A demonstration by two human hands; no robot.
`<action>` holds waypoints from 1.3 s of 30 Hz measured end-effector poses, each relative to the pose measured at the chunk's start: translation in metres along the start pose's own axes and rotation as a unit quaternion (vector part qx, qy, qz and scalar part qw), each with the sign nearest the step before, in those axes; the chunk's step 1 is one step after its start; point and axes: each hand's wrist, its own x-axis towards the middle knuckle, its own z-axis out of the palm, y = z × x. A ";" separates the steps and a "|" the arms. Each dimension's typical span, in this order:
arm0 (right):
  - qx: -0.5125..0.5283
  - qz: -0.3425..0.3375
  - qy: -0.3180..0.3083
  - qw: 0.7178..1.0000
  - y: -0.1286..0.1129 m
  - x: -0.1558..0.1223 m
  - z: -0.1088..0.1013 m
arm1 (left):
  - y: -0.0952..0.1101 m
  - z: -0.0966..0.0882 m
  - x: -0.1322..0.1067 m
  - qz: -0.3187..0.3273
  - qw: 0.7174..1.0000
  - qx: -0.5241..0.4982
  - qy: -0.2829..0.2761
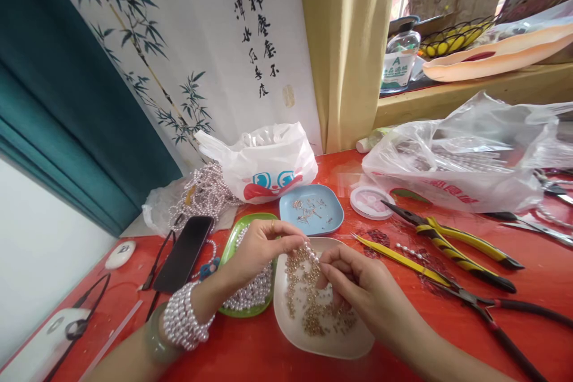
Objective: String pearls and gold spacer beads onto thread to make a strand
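Note:
A short strand of pearly beads (311,252) is stretched between my two hands. My left hand (264,250) pinches one end between thumb and forefinger, and a coiled pearl bracelet (185,316) and a jade-coloured bangle (159,334) circle that wrist. Thumb and fingers of my right hand (358,279) are closed at the other end. Both hands are over a white tray (329,351) with loose small gold beads (313,319). Under my left hand, partly hidden, is a green tray (244,312) of silvery-lilac pearl beads (253,293). Behind stands a blue tray (332,210) holding small metal findings.
On the right lie yellow tweezers (403,256), yellow-black pliers (447,242), red-black pliers (487,310) and scissors (537,227). Plastic bags (277,161) stand at the back near a line spool (371,202). Left are a phone (184,253), cables and bead strands (203,194).

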 end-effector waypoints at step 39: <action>-0.065 -0.144 0.189 0.969 -0.049 0.003 -0.058 | 0.003 0.012 -0.014 0.113 0.873 0.427 -0.206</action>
